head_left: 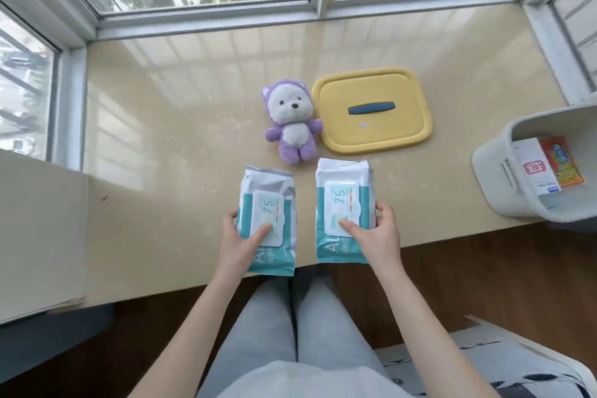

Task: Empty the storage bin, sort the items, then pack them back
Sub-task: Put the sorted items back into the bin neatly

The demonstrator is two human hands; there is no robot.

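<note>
Two teal-and-white wipes packs lie side by side at the near edge of the beige sill. My left hand (239, 242) grips the left wipes pack (269, 200), thumb on its flip lid. My right hand (376, 236) grips the right wipes pack (342, 191) the same way. Behind the packs a purple-and-white plush bear (292, 121) lies face up. The yellow bin lid (371, 136) with a blue handle rests flat to the bear's right. The white storage bin (494, 181) stands at the right edge, holding a white box (536, 171) and an orange snack packet (563, 165).
Window frames (206, 13) bound the sill at the back and on both sides. A lower beige ledge (38, 229) adjoins on the left. My knees are under the sill's front edge. A patterned cushion (504, 368) on a white seat lies at the bottom right.
</note>
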